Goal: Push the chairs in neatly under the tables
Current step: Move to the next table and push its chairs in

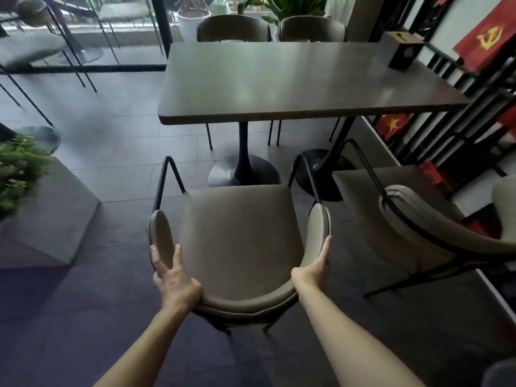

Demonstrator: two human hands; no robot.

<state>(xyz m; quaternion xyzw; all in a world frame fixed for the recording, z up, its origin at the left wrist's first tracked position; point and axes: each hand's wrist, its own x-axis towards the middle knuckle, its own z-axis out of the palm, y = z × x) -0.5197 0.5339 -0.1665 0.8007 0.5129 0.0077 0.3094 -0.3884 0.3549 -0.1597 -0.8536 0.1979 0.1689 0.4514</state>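
Observation:
A beige padded chair [237,233] with a curved backrest and black metal frame stands pulled out on the floor, facing a dark rectangular table [293,82]. My left hand [173,277] grips the left side of the backrest, thumb inside the curve. My right hand [315,270] holds the right side of the backrest, fingers along its outer face. The chair's front edge sits just short of the table's near edge, with the table's pedestal base [243,171] ahead of it.
A second beige chair [413,219] stands pulled out at the right, angled. Two chairs [234,27] are tucked in at the table's far side. A black box [405,50] sits on the table. A grey planter [47,208] stands at left, a black railing [460,115] at right.

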